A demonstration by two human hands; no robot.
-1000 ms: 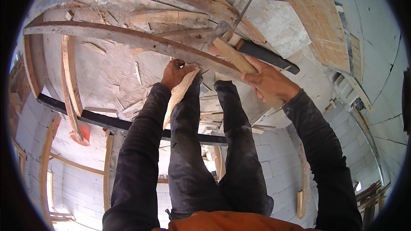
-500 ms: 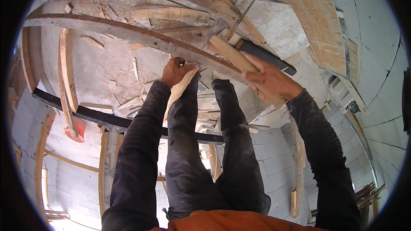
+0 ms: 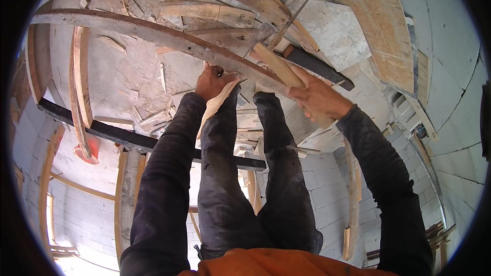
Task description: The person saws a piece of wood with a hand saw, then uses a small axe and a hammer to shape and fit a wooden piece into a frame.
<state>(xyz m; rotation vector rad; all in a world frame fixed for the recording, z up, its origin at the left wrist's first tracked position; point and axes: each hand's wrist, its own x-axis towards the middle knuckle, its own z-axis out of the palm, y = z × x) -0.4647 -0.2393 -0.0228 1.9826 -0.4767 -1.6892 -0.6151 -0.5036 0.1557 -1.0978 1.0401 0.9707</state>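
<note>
My right hand (image 3: 319, 94) is wrapped round the pale wooden handle (image 3: 279, 65) of a hatchet. Its grey metal head (image 3: 263, 33), a little blurred, is on the far side of a long wooden beam (image 3: 186, 46). The handle slants across the beam's right part. Just below the beam's near edge, my left hand (image 3: 210, 83) is closed, with the thumb at the tip of a pale, rough-edged piece of wood (image 3: 219, 101). That piece slants down beside my left leg; my palm and sleeve cover part of it.
Wood chips and scraps (image 3: 156, 115) litter the floor. Beyond the beam lie more timbers (image 3: 215, 13) and a black bar (image 3: 322, 66). A large wooden board (image 3: 376, 20) leans by the block wall (image 3: 450, 71) on the right. A dark bar (image 3: 123, 140) runs behind my legs.
My right hand and the hatchet have shifted slightly, with the head a little farther right. My left hand keeps its place on the pale wood. The view has shifted slightly.
</note>
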